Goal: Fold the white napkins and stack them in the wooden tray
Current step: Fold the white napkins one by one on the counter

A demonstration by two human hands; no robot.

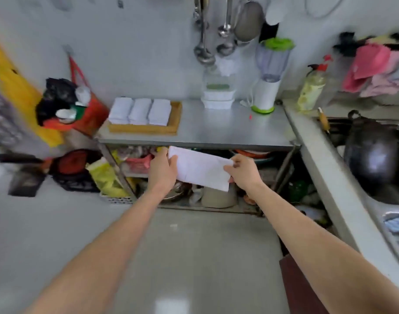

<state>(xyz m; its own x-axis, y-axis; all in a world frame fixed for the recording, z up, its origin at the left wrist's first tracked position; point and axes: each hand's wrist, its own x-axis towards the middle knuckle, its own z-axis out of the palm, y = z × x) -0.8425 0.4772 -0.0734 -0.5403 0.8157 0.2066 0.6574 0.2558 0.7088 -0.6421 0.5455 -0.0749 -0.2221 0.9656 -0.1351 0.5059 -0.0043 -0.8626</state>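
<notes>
A white napkin (202, 168), folded into a long strip, hangs in the air in front of the steel table's (228, 130) front edge. My left hand (163, 167) grips its left end with the thumb on top. Its right end is pinched by my right hand (242, 171). The wooden tray (176, 120) lies at the table's left end, and three stacks of folded white napkins (140, 111) stand side by side in it.
White lidded containers (217, 99) and a blender (270, 75) stand at the table's back. Ladles (203, 46) hang on the wall above. A black wok (375, 152) sits in the sink on the right. Bags and clutter fill the lower shelf and the left floor.
</notes>
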